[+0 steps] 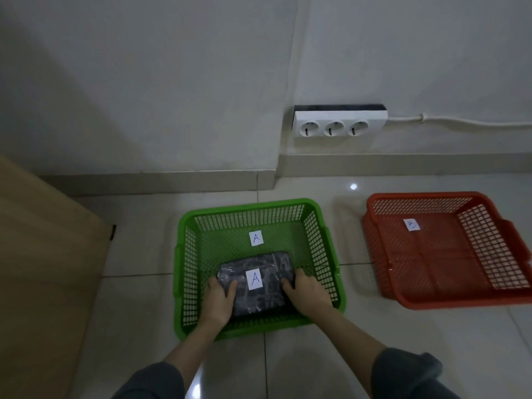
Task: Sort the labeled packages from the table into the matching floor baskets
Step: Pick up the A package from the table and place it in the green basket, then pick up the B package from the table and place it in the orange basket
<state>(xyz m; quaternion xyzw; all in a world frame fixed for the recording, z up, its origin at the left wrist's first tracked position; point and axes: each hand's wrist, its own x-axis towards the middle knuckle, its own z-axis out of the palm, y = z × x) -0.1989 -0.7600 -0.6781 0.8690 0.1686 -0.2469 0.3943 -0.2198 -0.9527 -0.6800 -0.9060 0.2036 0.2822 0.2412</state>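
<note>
Green basket (184, 272): slotted plastic, standing on the floor; holds one package and one loose paper tag.
Tag in green basket (256, 238): white slip marked "A", on the basket bottom, just beyond the fingers, toward the wall.
Package (263, 279): dark, flat, wrapped in clear film, white label "A" (255, 279) on its top face; lies inside the green basket toward its near side, between the two hands. Whether it rests fully on the bottom or is slightly lifted cannot be told.
Left hand (217, 300): inside the green basket, fingers (230, 286) curled over the left edge of the package, gripping it.
Right hand (306, 293): inside the green basket, fingers (288, 285) closed on the right edge of the package, thumb toward the far corner.
Orange basket (383, 286): same slotted type, on the floor well to the right of the fingers; holds only a white tag (411, 224), its letter too blurred to read.
Floor (374, 341): pale glossy tiles under both baskets.
Tabletop (43, 254): tan wooden surface, edge only, left of the fingers; nothing on the part in view.
Power strip (338, 124): white, three sockets, on the wall beyond the fingers, between the two baskets; white cable (460, 122) runs off right.
Sleeves (403, 372): dark grey, at both forearms.
</note>
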